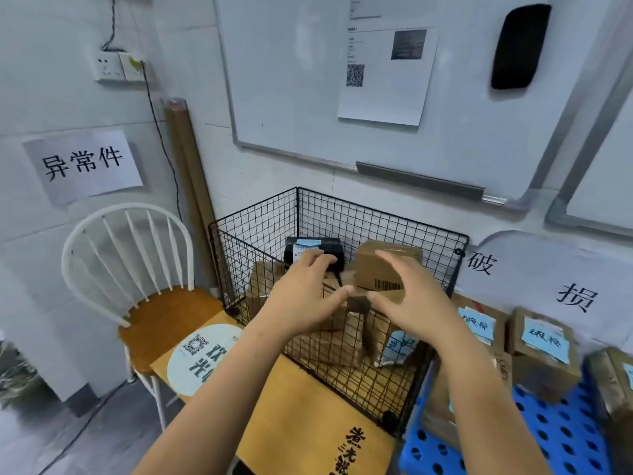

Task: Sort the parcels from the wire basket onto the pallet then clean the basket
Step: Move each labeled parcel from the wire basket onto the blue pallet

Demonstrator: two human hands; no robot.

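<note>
many parcels lay piled in the wire basket [376,214], which stood on a wooden board [291,406] in the corner. the 2 hands were stretched out over the pile. the left hand [305,293] had its fingers spread and loose, with the tips by the black parcel [313,246] at the back (i could not tell if they touched it). the right hand [407,296] was spread wide too, in front of the brown box [368,269] with the bar code. neither hand held anything.

the brown box looked like stiff cardboard with tape on top, so it should keep its shape and not slip much. it sat high on the pile, so it was likely easy to lift with 2 hands, 1 flat on each side. i guessed it was light, but the picture could not show that. the black parcel looked smooth and maybe slippery, so a hold around its ends seemed safer. a soft bag [397,347] leaned at the front of the basket and would likely bend if grabbed by 1 corner.

the blue pallet [565,437] lay just to the right of the basket, with a few labelled boxes [544,351] on it. the basket was far from cleared, so cleaning was not due yet.
</note>
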